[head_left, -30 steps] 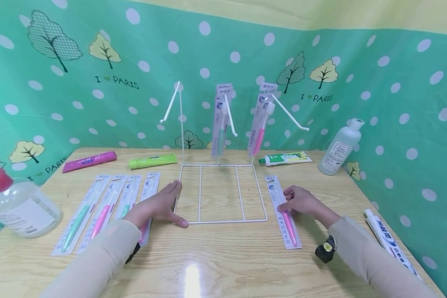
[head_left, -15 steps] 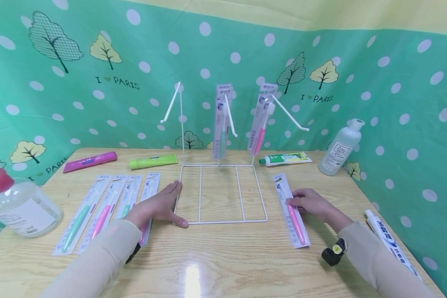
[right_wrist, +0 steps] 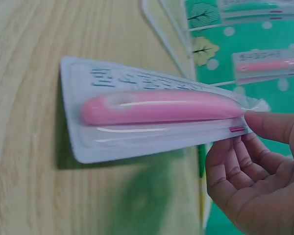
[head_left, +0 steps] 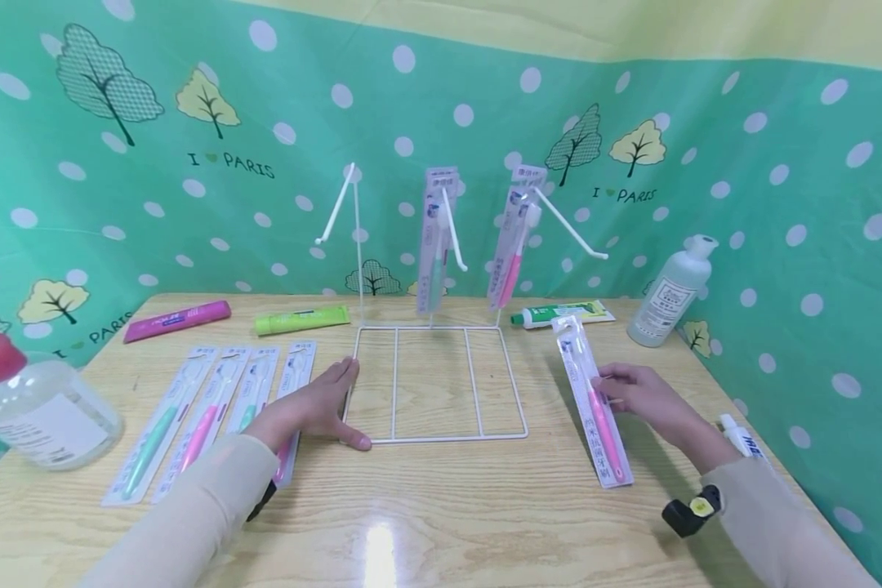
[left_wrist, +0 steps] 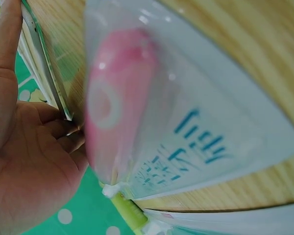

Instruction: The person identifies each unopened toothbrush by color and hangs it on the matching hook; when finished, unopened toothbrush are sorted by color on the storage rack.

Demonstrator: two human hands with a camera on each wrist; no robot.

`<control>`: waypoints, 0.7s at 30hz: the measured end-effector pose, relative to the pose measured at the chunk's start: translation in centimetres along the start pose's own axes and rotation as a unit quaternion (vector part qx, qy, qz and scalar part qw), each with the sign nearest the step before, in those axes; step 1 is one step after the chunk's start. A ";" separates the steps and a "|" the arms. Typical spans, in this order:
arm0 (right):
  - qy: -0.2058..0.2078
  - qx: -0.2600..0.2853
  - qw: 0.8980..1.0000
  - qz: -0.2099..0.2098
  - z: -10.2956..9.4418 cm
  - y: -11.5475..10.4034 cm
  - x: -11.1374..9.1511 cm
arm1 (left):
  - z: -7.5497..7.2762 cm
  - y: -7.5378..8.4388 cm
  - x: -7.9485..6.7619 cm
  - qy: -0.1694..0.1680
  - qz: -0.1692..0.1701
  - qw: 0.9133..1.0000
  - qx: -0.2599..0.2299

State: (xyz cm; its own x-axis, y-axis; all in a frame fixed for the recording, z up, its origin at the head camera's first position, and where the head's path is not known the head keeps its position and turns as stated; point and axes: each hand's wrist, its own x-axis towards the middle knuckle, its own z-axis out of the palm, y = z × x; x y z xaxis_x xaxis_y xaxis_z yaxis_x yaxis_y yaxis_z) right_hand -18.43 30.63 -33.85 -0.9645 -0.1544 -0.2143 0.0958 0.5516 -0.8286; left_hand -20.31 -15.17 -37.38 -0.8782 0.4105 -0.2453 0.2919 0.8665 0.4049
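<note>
My right hand [head_left: 645, 402] pinches the right edge of a packaged pink toothbrush [head_left: 604, 429] between thumb and fingers. In the right wrist view the pack [right_wrist: 88, 142] tilts up over the table, casting a shadow below. My left hand [head_left: 323, 400] rests with spread fingers along the left side of the white wire rack [head_left: 441, 439], thumb at its front corner. Two packaged toothbrushes hang on the rack's middle hook [head_left: 452, 229] and right hook [head_left: 569, 224]; the left hook [head_left: 336, 204] is bare. Another pink toothbrush pack [left_wrist: 225, 122] lies beneath my left wrist, partly covered in the head view.
More packaged toothbrushes [head_left: 163, 429] lie in a row at left, beside a red-capped bottle [head_left: 51, 420]. Along the back are a magenta tube [head_left: 180, 321], a lime tube [head_left: 301, 319], a green-and-yellow tube [head_left: 566, 314] and a pump-style bottle [head_left: 669, 294]. A white tube [head_left: 741, 439] is at right.
My right hand has drawn the packaged pink toothbrush to the right and raised its top end off the table. The left hand and the rack stay in place.
</note>
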 end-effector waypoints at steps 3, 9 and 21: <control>0.006 0.006 1.000 -0.020 -0.6 -0.5 -0.8 | 0.0 0.0 0.0 0.000 0.002 1.000 0.000; 0.020 0.010 0.998 -0.063 -1.6 -2.1 -2.3 | -0.1 0.0 0.0 0.003 0.006 1.000 -0.003; 0.057 0.095 0.972 -0.207 -2.6 -5.2 -4.4 | 0.0 -0.1 0.0 0.002 0.006 1.000 0.003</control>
State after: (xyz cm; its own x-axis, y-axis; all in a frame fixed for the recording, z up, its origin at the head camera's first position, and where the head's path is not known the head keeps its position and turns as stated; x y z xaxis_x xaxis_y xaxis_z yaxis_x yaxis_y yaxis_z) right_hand -15.34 30.56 -27.30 -0.9502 -0.2326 0.2075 -0.2728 0.2986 -0.9145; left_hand -20.33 -15.30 -37.42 -0.8759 0.4197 -0.2379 0.3044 0.8634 0.4023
